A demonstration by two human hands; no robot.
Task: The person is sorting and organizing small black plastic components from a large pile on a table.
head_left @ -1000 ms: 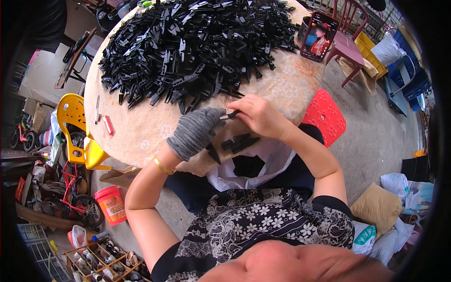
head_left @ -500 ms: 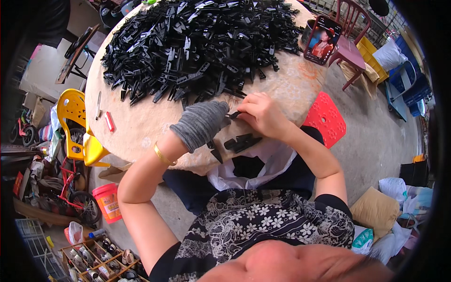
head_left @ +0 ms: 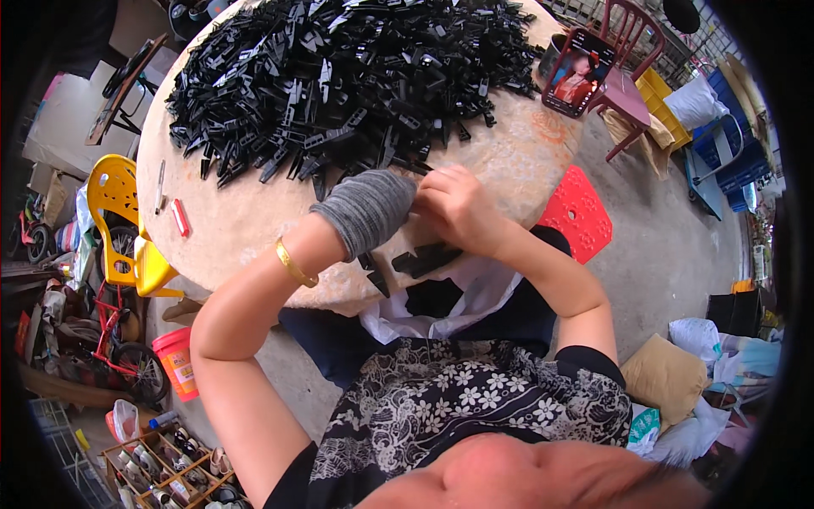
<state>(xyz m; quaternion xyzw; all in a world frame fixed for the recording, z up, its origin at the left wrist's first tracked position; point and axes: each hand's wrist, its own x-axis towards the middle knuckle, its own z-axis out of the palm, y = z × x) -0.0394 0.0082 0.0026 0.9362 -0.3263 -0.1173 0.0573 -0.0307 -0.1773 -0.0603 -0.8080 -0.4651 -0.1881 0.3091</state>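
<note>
My left hand [head_left: 373,208], in a grey knit covering with a gold bangle at the wrist, is over the near part of the round table [head_left: 242,246]. Its fingers are hidden behind the covering. Bare and right against it, my right hand [head_left: 458,204] has its fingers bent and pinched together; whatever lies between the fingertips is out of sight. Several long black plastic clips [head_left: 424,260] lie below my hands at the near edge. Beyond them rises a big heap of similar black plastic clip pieces [head_left: 339,85].
A phone [head_left: 578,75] with a lit screen leans against a dark cup at the far right. On the left lie a red marker-like stick [head_left: 180,218] and a thin metal tool [head_left: 160,187]. A white plastic bag [head_left: 390,322] spreads over my lap. A red stool [head_left: 581,212] stands at the right.
My hands have drawn closer together, and the small black piece seen between their fingertips is now hidden. The whole view has shifted slightly, moving the table a little leftward.
</note>
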